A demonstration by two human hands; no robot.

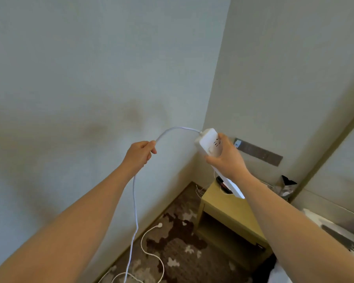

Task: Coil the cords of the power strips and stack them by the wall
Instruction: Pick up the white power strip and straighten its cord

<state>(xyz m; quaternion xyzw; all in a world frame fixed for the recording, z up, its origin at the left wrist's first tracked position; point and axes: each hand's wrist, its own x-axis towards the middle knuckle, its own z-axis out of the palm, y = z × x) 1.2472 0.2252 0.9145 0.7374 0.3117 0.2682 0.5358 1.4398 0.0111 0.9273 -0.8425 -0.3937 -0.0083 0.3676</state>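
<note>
Your right hand (226, 158) is gripping the power strip (209, 142) aloft. Your left hand (140, 153) is pinching its cord (134, 201), which is trailing to the carpet (178, 252).

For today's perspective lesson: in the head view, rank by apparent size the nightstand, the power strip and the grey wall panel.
1. nightstand
2. power strip and grey wall panel: similar; the strip is nearer and partly hidden by the right hand.
</note>
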